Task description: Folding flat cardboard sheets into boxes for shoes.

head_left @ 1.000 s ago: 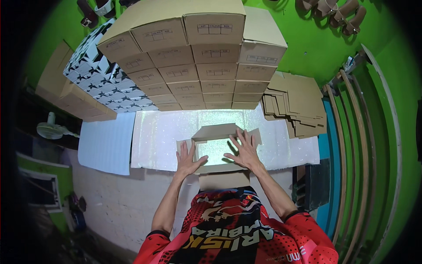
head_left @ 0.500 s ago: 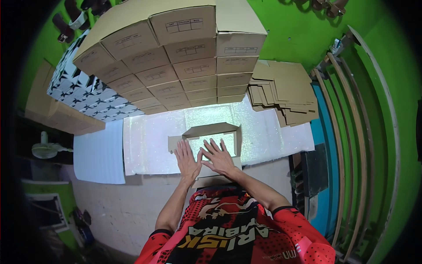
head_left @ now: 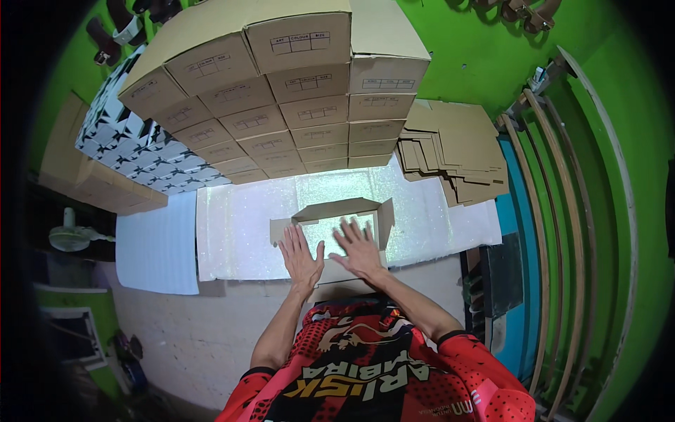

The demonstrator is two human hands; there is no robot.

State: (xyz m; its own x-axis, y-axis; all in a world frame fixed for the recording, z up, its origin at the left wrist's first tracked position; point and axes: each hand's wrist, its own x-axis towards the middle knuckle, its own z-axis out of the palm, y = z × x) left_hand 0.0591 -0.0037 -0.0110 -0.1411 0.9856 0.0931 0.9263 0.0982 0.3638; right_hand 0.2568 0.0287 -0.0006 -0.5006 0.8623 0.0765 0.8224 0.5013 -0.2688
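Observation:
An open brown cardboard box lies in front of me with its flaps folded outward. A pale, shiny surface shows between its walls. My left hand is spread flat over the box's near left part, by the left flap. Over the near right part is my right hand, its fingers apart and slightly blurred. Neither hand holds anything. Whether the palms touch the box is hidden from above.
Below the box lies a white glittery sheet. Closed cardboard boxes rise in a stack behind it. Flat cardboard blanks are piled at the back right. A pale blue ribbed sheet lies left, near a small fan. Wooden rails stand right.
My right hand has shifted slightly to the right, and the gap between my two hands has widened. The right flap of the box leans further outward. My left hand stays nearly in place.

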